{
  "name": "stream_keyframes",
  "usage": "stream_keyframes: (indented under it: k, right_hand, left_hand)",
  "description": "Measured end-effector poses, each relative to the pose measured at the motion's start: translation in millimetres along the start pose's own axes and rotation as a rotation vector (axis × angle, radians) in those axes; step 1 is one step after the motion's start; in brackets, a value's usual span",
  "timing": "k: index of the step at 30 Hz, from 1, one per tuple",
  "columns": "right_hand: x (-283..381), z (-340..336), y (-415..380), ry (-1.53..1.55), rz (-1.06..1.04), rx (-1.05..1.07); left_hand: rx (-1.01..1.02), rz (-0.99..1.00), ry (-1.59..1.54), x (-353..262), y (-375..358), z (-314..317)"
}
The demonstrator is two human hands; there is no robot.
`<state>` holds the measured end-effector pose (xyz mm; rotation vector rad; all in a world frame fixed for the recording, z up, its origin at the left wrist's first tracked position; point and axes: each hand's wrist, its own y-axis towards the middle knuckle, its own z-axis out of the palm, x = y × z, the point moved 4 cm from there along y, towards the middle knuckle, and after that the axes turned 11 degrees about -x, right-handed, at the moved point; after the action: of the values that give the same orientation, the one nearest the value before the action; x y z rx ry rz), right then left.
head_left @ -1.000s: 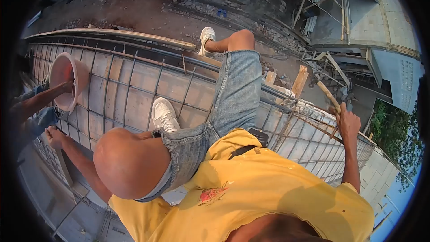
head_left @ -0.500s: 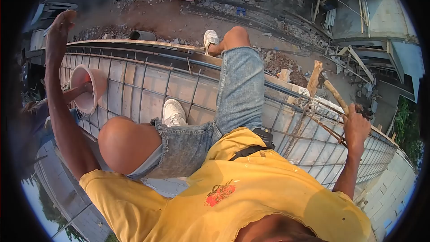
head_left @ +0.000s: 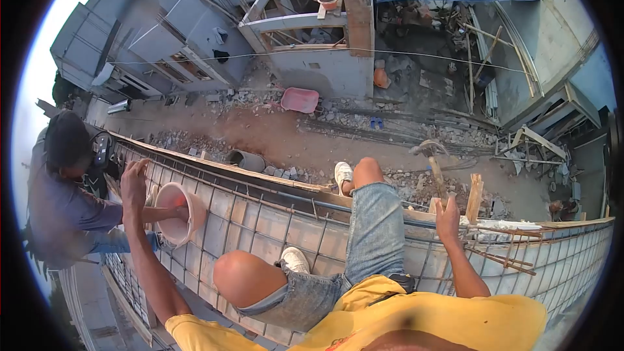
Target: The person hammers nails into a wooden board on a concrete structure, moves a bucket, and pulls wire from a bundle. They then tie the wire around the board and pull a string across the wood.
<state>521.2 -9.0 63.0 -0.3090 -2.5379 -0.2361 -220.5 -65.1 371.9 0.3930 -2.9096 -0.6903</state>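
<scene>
I see my left hand (head_left: pixel 134 179) spread wide over the pink bucket's (head_left: pixel 177 214) rim, on the rebar grid (head_left: pixel 260 221). Right of that bucket, my right hand (head_left: pixel 447 211) grips the hammer (head_left: pixel 434 168) handle.

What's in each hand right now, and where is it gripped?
The right hand holds a hammer by the lower end of its wooden handle, head up. The left hand rests on the rim of the pink bucket, which a co-worker's hand also holds.
</scene>
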Motion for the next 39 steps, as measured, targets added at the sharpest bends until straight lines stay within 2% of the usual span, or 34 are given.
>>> stream_keyframes:
  k: [1,4,7,8,10,11,12,14,18,22,26,31,34,36,38,39]
  right_hand:
    - [-26.7,21.2,-1.8,-0.048,-0.068,-0.118]
    - [-75.6,36.2,-4.2,-0.160,-0.113,0.021]
    - [-122.2,62.3,-25.6,-0.120,0.062,-0.019]
    - [-132.5,65.7,-20.3,-0.087,0.107,0.014]
    - [-135.0,73.7,-26.6,-0.037,0.221,0.126]
    - [-141.1,81.2,-28.2,-0.205,0.114,0.008]
    - [-136.1,88.6,-24.8,-0.242,0.137,0.055]
    - [-134.9,78.3,-27.4,-0.287,0.157,0.127]
    - [-137.3,89.8,-24.8,-0.221,0.159,0.131]
    - [-118.2,70.6,-24.9,-0.239,0.243,0.157]
    - [-124.2,76.2,-26.7,-0.250,0.181,0.139]
    - [-137.8,83.1,-27.0,-0.221,0.222,0.168]
    - [-133.3,76.4,-23.4,-0.167,0.220,0.140]
    - [-140.5,81.3,-27.0,-0.142,0.218,0.149]
    - [-143.4,88.3,-27.1,-0.136,0.213,0.149]
    - [-143.4,89.8,-26.4,-0.144,0.208,0.127]
  left_hand:
    - [-0.049,0.061,0.029,3.1,0.8,-7.7]
    - [-0.041,-0.174,-0.106,7.9,-3.9,-29.8]
    - [0.029,-0.080,0.027,9.5,-0.7,-32.8]
    - [0.034,0.004,0.114,-9.5,3.8,-38.1]
    - [0.092,0.105,0.165,-31.8,22.2,-40.7]
    - [0.132,0.015,0.127,-52.7,33.5,-44.9]
    - [0.120,0.150,0.264,-64.1,47.8,-46.7]
    - [0.029,0.194,0.257,-87.5,79.0,-48.2]
    - [0.009,0.009,0.238,-165.4,134.3,-59.1]
    - [-0.011,-0.005,0.192,-223.3,158.6,-39.2]
    - [0.091,0.045,0.203,-250.5,147.7,-12.9]
    - [0.218,0.071,0.237,-246.1,106.8,7.2]
    - [0.274,0.036,0.226,-234.5,77.7,-1.5]
    - [0.308,-0.095,0.151,-226.4,62.0,-20.6]
    - [0.292,-0.218,0.256,-230.0,58.3,-36.2]
    - [0.224,-0.118,0.239,-229.5,56.9,-42.0]
